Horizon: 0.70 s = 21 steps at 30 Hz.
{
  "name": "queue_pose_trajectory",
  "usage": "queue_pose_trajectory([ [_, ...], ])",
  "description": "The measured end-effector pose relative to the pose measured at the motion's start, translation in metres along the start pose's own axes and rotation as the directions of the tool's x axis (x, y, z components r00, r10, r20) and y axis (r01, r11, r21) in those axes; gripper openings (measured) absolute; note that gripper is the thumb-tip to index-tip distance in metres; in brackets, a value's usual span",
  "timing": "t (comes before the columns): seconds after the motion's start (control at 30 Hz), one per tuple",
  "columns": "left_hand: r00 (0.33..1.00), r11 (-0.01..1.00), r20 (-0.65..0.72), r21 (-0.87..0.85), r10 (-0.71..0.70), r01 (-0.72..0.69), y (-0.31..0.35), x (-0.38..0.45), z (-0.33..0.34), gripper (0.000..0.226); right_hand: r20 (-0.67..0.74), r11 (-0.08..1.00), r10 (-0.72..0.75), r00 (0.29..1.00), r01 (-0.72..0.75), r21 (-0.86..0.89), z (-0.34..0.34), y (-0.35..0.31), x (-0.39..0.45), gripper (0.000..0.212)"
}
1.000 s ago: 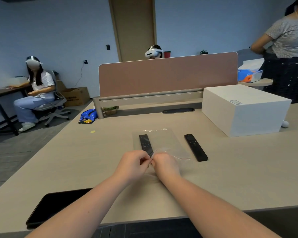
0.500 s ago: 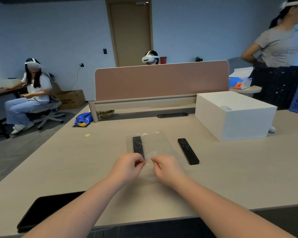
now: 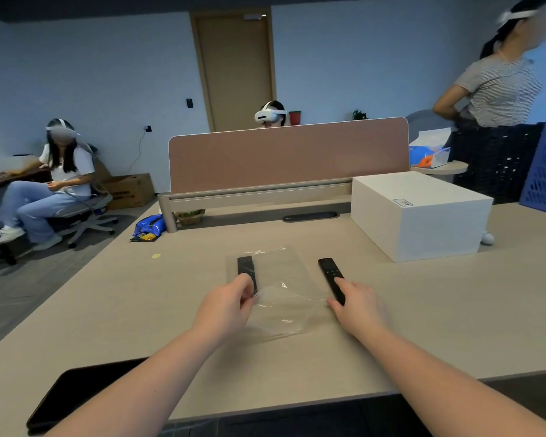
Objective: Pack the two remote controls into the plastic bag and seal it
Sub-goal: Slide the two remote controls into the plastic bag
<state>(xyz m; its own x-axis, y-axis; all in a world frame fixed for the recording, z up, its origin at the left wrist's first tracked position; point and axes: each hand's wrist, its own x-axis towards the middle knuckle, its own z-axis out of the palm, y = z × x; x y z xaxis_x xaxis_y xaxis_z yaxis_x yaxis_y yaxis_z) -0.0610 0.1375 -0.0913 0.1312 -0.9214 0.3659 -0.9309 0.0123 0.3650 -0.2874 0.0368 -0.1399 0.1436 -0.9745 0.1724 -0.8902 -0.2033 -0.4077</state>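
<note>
A clear plastic bag (image 3: pixel 284 275) lies flat on the beige table (image 3: pixel 423 310). One black remote (image 3: pixel 245 267) lies along the bag's left side, seemingly inside it. My left hand (image 3: pixel 229 307) pinches the bag's near left edge, just by that remote's near end. A second black remote (image 3: pixel 328 272) lies on the table to the right of the bag, outside it. My right hand (image 3: pixel 358 305) grips this remote's near end, index finger on top and thumb at its left side.
A large white box (image 3: pixel 420 216) stands at the back right, with a small white ball (image 3: pixel 487 238) beside it. A black tablet (image 3: pixel 76 395) lies at the front left edge. A brown partition (image 3: pixel 287 156) closes the far side. Three other people are in the room.
My hands were together at the bag's near edge. My right hand has let go of the bag and moved right onto the second remote; my left hand stays on the bag.
</note>
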Motion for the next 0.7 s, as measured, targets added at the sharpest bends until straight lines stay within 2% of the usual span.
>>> queue_pose_trajectory([
  [0.1,1.000,1.000,0.011,0.019,0.018,-0.018,-0.001,0.001,0.003,0.011,-0.025,0.999,-0.012,1.000,0.011,-0.050,0.005,-0.001,0.001,0.035],
  [0.27,0.998,1.000,0.057,-0.007,0.008,-0.008,-0.005,0.001,0.009,0.001,-0.079,0.998,0.029,0.996,-0.034,-0.061,0.006,-0.002,-0.001,0.030],
  [0.33,0.998,1.000,0.062,-0.008,0.000,0.000,-0.007,0.001,0.010,0.003,-0.087,0.998,0.046,0.995,-0.050,-0.047,0.004,-0.003,0.000,0.026],
  [0.53,0.999,0.999,0.040,0.007,-0.033,0.033,-0.004,0.003,0.008,0.011,-0.144,0.945,0.195,0.970,-0.146,0.293,-0.018,-0.014,-0.006,0.030],
  [0.7,0.997,0.997,0.011,0.000,-0.077,0.077,0.000,0.006,0.009,0.014,-0.155,0.759,0.142,0.978,-0.007,0.652,-0.064,-0.041,-0.031,0.032],
])
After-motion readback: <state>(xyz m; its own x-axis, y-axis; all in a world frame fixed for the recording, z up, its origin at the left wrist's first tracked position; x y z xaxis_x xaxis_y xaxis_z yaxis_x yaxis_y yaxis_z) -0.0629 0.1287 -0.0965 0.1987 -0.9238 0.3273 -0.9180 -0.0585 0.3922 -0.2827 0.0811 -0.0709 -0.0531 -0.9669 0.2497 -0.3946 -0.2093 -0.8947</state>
